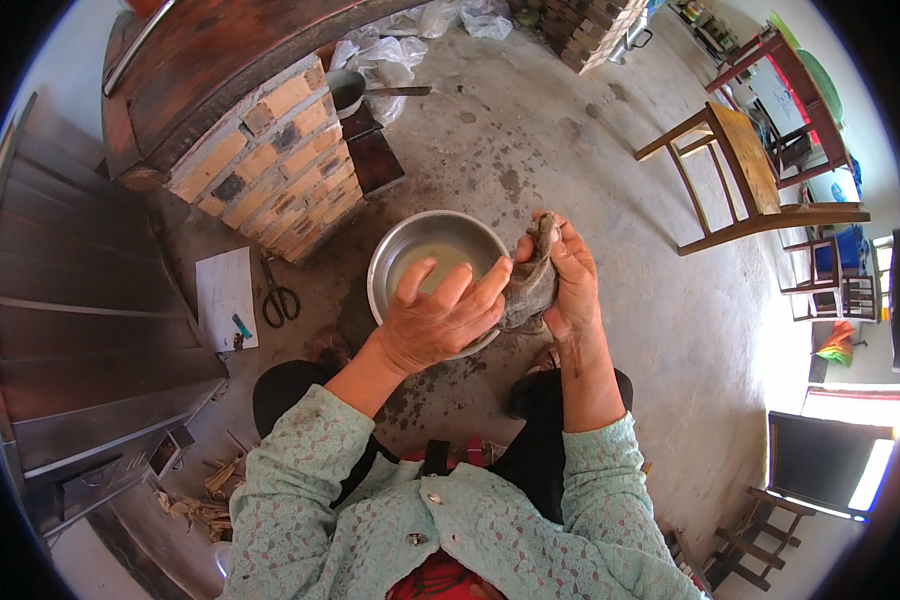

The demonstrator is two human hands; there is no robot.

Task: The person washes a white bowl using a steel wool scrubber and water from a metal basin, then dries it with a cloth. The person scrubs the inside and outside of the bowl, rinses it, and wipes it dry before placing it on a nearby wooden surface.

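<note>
A round metal basin (390, 259) with cloudy liquid in it stands on the concrete floor between my feet. Over its near right part is my left hand (442, 315), its fingers spread and apart, with nothing seen in its grasp. My right hand (570, 277), just right of the basin, grips a wet grey-brown cloth (531, 289) that hangs down near the basin's right rim. The fingertips of my left hand come close to the cloth; whether they touch it I cannot tell.
Left of the basin lie black-handled scissors (280, 304) and a white paper sheet (223, 289) with a small teal item. A brick stove base (277, 165) rises at upper left, with a long-handled pan (345, 91) beside it. A wooden chair (746, 157) stands at right.
</note>
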